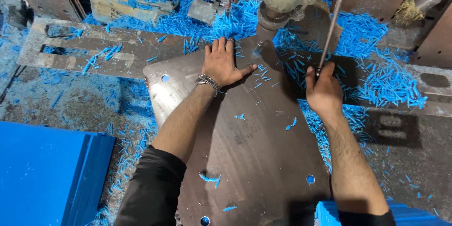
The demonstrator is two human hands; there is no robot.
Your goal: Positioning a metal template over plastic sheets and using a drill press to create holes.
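On metal plate (254, 131), left hand (224, 63) spread flat; right hand (322, 89) gripping drill lever (329, 32)

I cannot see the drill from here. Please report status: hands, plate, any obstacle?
Left hand flat on metal plate. Right hand grips drill lever. Blue shavings scattered on the plate and around it.
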